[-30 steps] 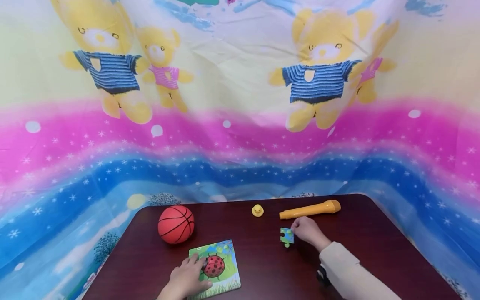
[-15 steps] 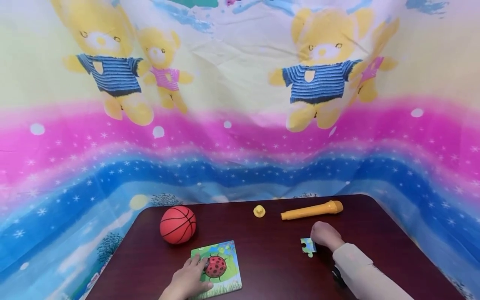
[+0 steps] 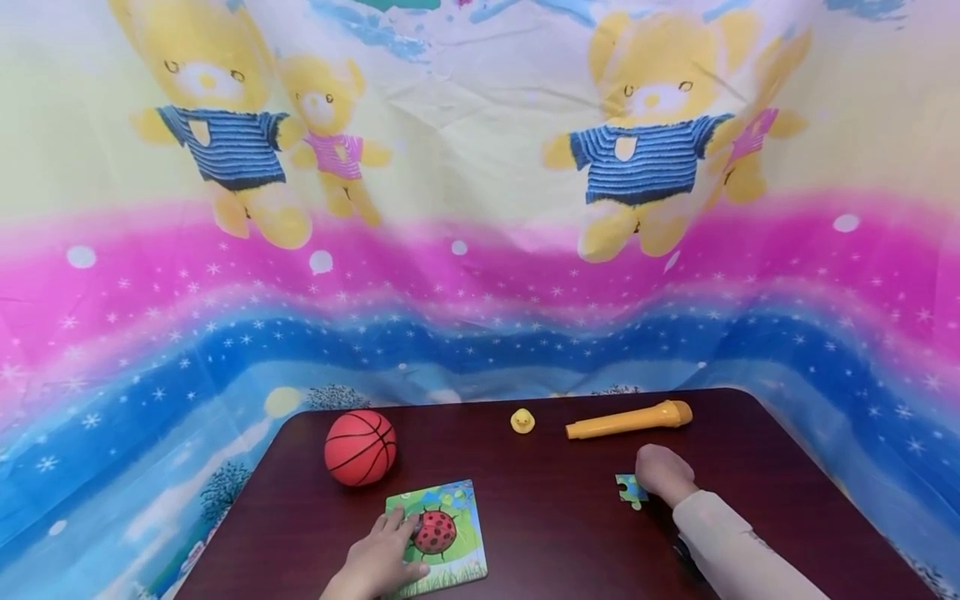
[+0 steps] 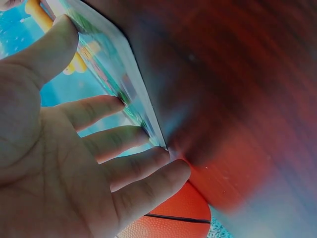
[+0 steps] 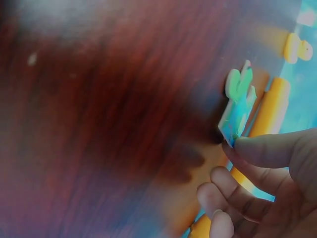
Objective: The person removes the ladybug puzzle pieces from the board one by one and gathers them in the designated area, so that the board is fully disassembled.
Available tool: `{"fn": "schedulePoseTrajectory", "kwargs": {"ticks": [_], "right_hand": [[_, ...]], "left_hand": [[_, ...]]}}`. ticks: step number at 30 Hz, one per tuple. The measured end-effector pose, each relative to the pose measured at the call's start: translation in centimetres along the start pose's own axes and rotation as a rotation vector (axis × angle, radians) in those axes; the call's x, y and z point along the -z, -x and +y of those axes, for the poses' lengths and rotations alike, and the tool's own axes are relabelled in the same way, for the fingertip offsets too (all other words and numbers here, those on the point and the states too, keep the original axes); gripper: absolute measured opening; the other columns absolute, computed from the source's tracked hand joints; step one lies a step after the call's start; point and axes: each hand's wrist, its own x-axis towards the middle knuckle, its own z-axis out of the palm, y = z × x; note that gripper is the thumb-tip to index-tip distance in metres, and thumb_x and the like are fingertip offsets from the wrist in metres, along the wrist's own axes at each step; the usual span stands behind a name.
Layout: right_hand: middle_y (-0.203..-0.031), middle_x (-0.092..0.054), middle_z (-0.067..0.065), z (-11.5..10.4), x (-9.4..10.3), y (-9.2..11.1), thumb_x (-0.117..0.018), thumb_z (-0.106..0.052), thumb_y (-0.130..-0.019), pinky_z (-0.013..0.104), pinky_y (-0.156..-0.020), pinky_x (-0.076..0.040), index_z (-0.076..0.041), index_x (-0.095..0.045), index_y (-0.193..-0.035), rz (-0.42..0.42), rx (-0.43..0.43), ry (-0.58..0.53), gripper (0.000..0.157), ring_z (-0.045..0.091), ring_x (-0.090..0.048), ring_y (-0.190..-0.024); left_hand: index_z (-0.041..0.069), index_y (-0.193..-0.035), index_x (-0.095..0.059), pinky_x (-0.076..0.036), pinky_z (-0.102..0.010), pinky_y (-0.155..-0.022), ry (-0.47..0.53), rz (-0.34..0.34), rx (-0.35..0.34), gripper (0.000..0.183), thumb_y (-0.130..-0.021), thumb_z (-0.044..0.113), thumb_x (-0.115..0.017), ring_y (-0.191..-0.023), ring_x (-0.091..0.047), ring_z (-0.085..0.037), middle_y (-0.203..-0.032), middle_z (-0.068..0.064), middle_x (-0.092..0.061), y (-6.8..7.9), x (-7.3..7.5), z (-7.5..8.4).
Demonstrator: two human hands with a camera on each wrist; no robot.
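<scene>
A ladybug puzzle board (image 3: 459, 537) lies on the table, its left side under the fingers of my left hand (image 3: 381, 552). In the left wrist view the fingers are nearly straight, with tips at the board's edge (image 4: 141, 94). My right hand (image 3: 666, 473) pinches a green and blue jigsaw piece (image 3: 632, 490) between thumb and index finger. The right wrist view shows this piece (image 5: 237, 106) held by one corner, slightly above the table, while the other fingers curl loosely. Whether the board has a gap is hidden by my left hand.
A red basketball (image 3: 361, 447) sits behind the board at the left. Farther back stand a small yellow rubber duck (image 3: 522, 422) and a lying yellow toy microphone (image 3: 628, 420), just beyond my right hand. The dark table (image 3: 547, 517) meets a printed curtain (image 3: 480, 275) behind.
My right hand has moved to the right and slightly nearer with the jigsaw piece, slowing lately. My left hand stays on the board. The whole view has shifted slightly.
</scene>
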Motion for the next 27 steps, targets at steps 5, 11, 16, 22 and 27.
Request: {"fn": "schedulePoseTrajectory", "kwargs": {"ticks": [5, 11, 16, 22, 27], "right_hand": [[-0.071, -0.052, 0.008, -0.1, -0.1, 0.1, -0.051, 0.003, -0.087, 0.033, -0.050, -0.039, -0.008, -0.061, -0.077, 0.036, 0.038, 0.063, 0.018, 0.021, -0.048, -0.059], [-0.082, -0.056, 0.011, 0.0, -0.7, 0.1, -0.055, 0.003, -0.087, 0.038, -0.054, -0.044, -0.005, -0.063, -0.088, 0.083, 0.042, 0.098, 0.011, 0.022, -0.051, -0.068], [-0.079, -0.054, 0.009, 0.1, -1.3, 0.2, -0.053, 0.002, -0.089, 0.036, -0.053, -0.042, -0.007, -0.060, -0.087, 0.121, 0.059, 0.067, 0.011, 0.021, -0.051, -0.068], [-0.081, -0.056, 0.007, -1.1, -0.8, 1.0, -0.055, -0.010, -0.091, 0.034, -0.053, -0.042, -0.006, -0.061, -0.090, 0.187, 0.084, -0.074, 0.007, 0.018, -0.050, -0.067], [-0.080, -0.058, 0.002, -4.9, -0.4, 2.0, -0.057, -0.014, -0.090, 0.031, -0.051, -0.040, -0.010, -0.065, -0.089, 0.267, 0.176, -0.102, 0.010, 0.014, -0.049, -0.063]], "left_hand": [[0.006, -0.136, -0.048, -0.046, -0.061, -0.074, -0.001, -0.006, 0.010, 0.076, -0.077, 0.045, -0.074, -0.129, -0.032, -0.049, -0.143, -0.025, -0.036, -0.1, 0.2, 0.1], [0.006, -0.136, -0.049, -0.044, -0.063, -0.076, -0.002, -0.011, 0.011, 0.075, -0.077, 0.046, -0.073, -0.129, -0.032, -0.049, -0.143, -0.025, -0.036, 0.0, 0.2, 0.3], [0.006, -0.136, -0.049, -0.045, -0.063, -0.076, -0.009, -0.011, 0.010, 0.076, -0.077, 0.046, -0.073, -0.129, -0.032, -0.049, -0.143, -0.025, -0.036, 0.1, 0.2, 0.3], [0.007, -0.136, -0.049, -0.045, -0.062, -0.073, -0.015, -0.015, -0.003, 0.076, -0.077, 0.047, -0.073, -0.128, -0.034, -0.049, -0.143, -0.025, -0.037, 0.1, 0.2, 0.4], [0.007, -0.137, -0.049, -0.043, -0.065, -0.077, -0.020, -0.018, -0.022, 0.076, -0.077, 0.047, -0.073, -0.129, -0.032, -0.049, -0.145, -0.024, -0.033, 0.1, 0.6, 0.2]]}}
